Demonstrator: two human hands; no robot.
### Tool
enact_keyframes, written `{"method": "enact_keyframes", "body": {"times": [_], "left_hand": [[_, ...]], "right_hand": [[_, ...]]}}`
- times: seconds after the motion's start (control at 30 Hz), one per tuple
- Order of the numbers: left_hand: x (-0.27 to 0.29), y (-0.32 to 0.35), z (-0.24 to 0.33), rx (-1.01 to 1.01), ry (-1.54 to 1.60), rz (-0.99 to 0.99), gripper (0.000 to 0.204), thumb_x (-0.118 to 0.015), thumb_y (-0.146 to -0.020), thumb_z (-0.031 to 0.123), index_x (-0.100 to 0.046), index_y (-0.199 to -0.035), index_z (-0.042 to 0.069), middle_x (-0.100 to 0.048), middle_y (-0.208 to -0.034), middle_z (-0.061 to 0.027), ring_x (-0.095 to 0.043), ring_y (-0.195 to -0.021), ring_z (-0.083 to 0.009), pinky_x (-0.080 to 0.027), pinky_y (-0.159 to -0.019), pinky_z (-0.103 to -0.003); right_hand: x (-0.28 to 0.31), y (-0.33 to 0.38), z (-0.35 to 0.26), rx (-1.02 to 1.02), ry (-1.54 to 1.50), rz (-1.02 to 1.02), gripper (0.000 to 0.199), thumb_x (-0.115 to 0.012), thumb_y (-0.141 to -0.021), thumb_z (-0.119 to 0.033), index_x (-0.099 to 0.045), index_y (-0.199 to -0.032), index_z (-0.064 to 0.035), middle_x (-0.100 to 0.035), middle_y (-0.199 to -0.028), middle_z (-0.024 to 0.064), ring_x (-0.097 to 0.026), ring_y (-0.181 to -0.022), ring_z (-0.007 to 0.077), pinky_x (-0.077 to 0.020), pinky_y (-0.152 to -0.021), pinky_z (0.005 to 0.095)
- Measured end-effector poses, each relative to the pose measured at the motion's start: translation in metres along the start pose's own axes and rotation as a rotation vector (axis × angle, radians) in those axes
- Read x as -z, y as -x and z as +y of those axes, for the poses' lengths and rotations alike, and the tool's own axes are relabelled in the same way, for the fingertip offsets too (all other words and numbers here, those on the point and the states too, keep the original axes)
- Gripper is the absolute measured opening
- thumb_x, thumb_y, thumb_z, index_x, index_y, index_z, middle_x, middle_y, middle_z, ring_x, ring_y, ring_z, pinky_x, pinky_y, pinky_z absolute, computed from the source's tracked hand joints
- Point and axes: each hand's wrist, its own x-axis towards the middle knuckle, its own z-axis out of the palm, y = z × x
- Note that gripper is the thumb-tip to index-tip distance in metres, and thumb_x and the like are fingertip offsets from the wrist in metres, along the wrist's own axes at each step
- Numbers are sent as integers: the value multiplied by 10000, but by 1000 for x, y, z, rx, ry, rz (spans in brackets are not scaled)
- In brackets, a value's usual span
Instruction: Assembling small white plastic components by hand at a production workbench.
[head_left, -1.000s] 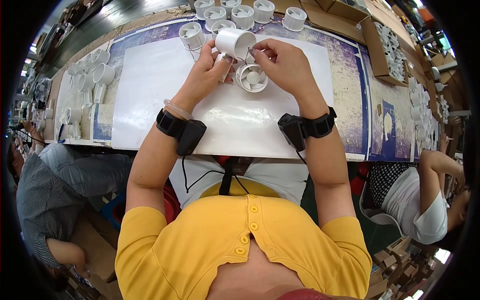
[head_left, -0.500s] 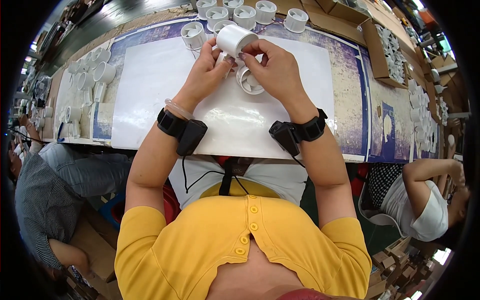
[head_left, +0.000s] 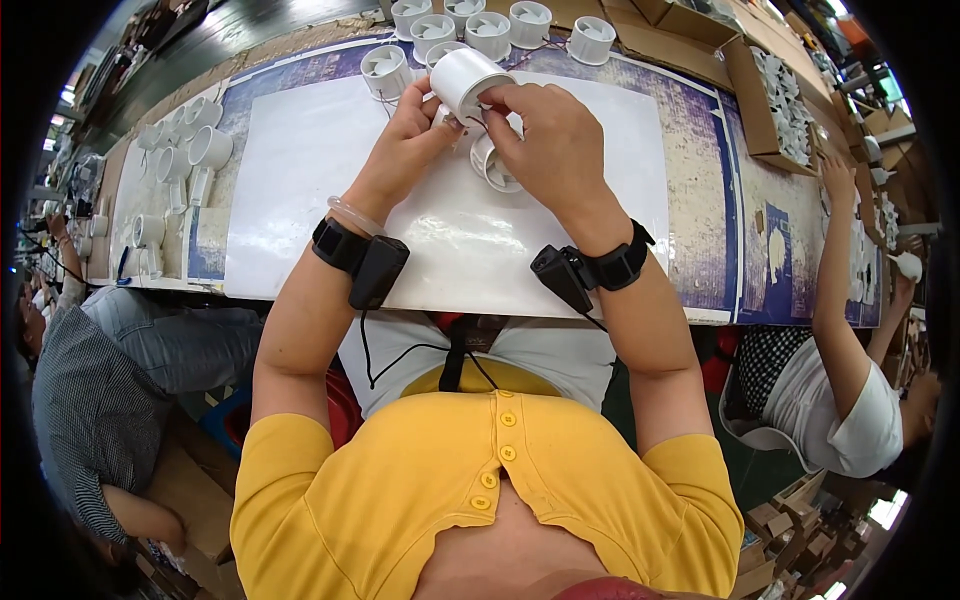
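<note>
My left hand [head_left: 408, 142] is closed around the lower part of a white cylindrical housing [head_left: 462, 78]. The housing is tilted, with its open end facing my right hand [head_left: 550, 145]. The right fingers are bent together at that opening, the tips partly inside it. A thin reddish wire shows just below them; whether they pinch it is hidden. Under the right hand, a white round fan unit [head_left: 488, 165] with blades rests on the white sheet [head_left: 330, 200], partly covered by the hand.
Several white fan units [head_left: 488, 38] with thin wires stand along the far edge. White housings [head_left: 210, 148] are grouped at left. An open carton [head_left: 745, 110] of small white parts stands far right. Co-workers sit on both sides; one's arm [head_left: 835, 270] reaches over the table at right.
My right hand has turned and shifted slightly left, its fingertips deeper in the housing's opening. The co-worker at right has stretched an arm forward over the table.
</note>
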Motion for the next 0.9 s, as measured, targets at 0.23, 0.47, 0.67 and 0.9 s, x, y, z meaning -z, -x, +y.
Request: {"method": "enact_keyframes", "body": {"times": [0.23, 0.47, 0.67, 0.9], "left_hand": [[-1, 1, 1, -37, -29, -37, 507, -483, -909, 1, -238, -1353, 21, -504, -1252, -91, -504, -1098, -130, -400, -954, -266], [-4, 1, 2, -26, -84, -32, 483, -478, -909, 0, -258, -1338, 20, -511, -1248, -90, -505, -1091, -125, -404, -949, -265], [-3, 1, 2, -7, -61, -28, 476, -479, -911, 4, -264, -1335, 23, -518, -1239, -87, -512, -1077, -119, -412, -936, -267], [0, 0, -1, -37, -14, -58, 467, -485, -910, 8, -296, -1337, 34, -523, -1233, -80, -513, -1076, -116, -412, -934, -265]], "right_hand": [[4, -1, -6, 136, 88, -40, 119, -679, -749, -138, -680, -861, -97, -662, -770, 36, -603, -697, 224, -485, -602, 334], [-3, 0, -2, 113, 16, 14, 102, -675, -750, -136, -679, -850, -114, -657, -786, 44, -609, -710, 225, -487, -609, 334], [4, 0, -4, 140, 133, 35, 113, -700, -728, -122, -681, -839, -123, -637, -850, 15, -590, -758, 211, -487, -612, 324], [6, -1, -9, 232, 255, 16, 160, -743, -662, -83, -692, -801, -144, -573, -1012, 0, -527, -939, 216, -479, -708, 300]]}}
